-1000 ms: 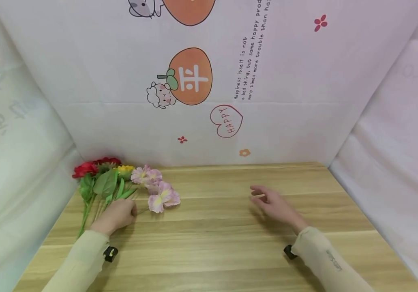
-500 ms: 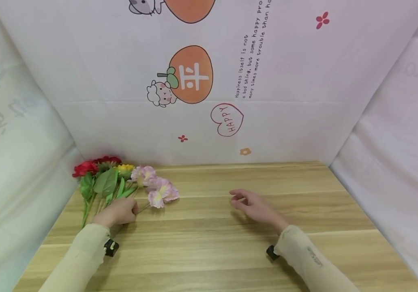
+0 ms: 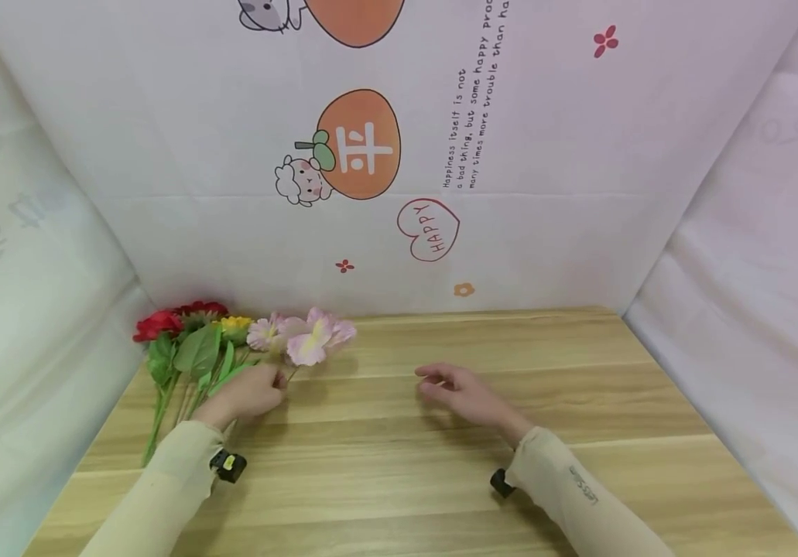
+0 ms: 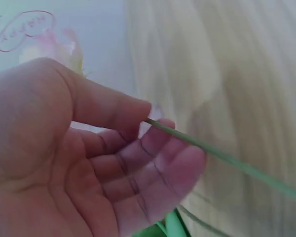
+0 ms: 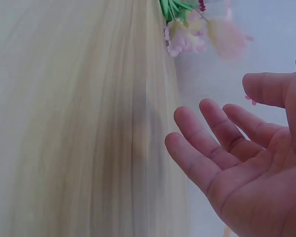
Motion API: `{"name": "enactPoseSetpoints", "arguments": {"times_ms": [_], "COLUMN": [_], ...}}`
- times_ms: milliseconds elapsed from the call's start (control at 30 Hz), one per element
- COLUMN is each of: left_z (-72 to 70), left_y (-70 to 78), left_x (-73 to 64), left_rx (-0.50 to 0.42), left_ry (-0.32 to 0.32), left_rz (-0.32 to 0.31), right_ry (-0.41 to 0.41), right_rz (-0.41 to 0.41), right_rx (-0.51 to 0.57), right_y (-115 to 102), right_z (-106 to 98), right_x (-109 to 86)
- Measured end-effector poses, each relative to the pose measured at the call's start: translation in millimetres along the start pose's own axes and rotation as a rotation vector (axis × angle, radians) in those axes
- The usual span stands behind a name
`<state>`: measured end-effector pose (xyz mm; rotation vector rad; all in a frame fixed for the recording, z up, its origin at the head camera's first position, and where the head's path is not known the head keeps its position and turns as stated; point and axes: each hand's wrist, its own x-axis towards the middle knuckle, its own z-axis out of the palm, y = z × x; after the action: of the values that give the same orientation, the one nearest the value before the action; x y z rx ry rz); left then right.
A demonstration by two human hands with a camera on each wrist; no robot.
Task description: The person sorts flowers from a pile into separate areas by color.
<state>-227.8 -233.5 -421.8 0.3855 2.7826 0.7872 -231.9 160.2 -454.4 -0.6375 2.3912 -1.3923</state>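
My left hand (image 3: 252, 391) pinches the thin green stem (image 4: 232, 160) of a pink artificial flower (image 3: 311, 339) between thumb and fingers. The bloom tilts up off the table, beyond the hand; in the right wrist view the raised pink flower (image 5: 228, 38) looks blurred. Another pink bloom (image 3: 265, 333) lies just behind it to the left. My right hand (image 3: 464, 393) hovers over the middle of the table with its fingers spread and relaxed, holding nothing, as the right wrist view shows.
Red flowers (image 3: 158, 325), a yellow flower (image 3: 234, 323) and green leaves (image 3: 198, 350) lie bunched at the table's back left corner. The wooden table (image 3: 399, 472) meets a printed white cloth wall (image 3: 545, 232) at the back, with white cloth on both sides.
My left hand has moved slightly right and away, lifting the pink flower so its bloom rises. My right hand has come leftward over the table, still holding nothing.
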Motion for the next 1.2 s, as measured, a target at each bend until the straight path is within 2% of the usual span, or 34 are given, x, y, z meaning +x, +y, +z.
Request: {"name": "enactPoseSetpoints", "arguments": {"times_ms": [133,267,367,500,633,767,900,1200], "left_z": [-2.8,-1.2,5.8,18.7,28.9,36.4,43.0,51.8], "left_y": [17.0,34.5,48.5,69.2,88.7,104.5,116.8,128.9], "left_x": [7.1,12.7,18.1,25.7,34.5,43.9,49.7,52.5], "left_rx": [-0.114,-0.351,-0.501,-0.664,-0.794,-0.872,-0.901,-0.920], "left_ry": [0.032,0.039,0.059,0.095,0.124,0.143,0.141,0.123], "left_rz": [0.036,0.076,0.111,0.089,0.056,0.043,0.046,0.086], "right_ry": [-0.020,-0.048,-0.066,-0.076,-0.081,-0.099,-0.090,-0.036], "right_rz": [-0.004,0.009,0.021,0.030,0.034,0.046,0.065,0.073], "right_rx": [0.025,0.102,0.226,0.378,0.422,0.425,0.413,0.426], "right_y": [-5,-12,-20,-31,-37,-38,-37,-34], "right_z": [3,7,12,18,27,37,42,41], "right_x": [2.6,6.2,9.4,12.5,14.7,15.2,13.5,5.3]}}
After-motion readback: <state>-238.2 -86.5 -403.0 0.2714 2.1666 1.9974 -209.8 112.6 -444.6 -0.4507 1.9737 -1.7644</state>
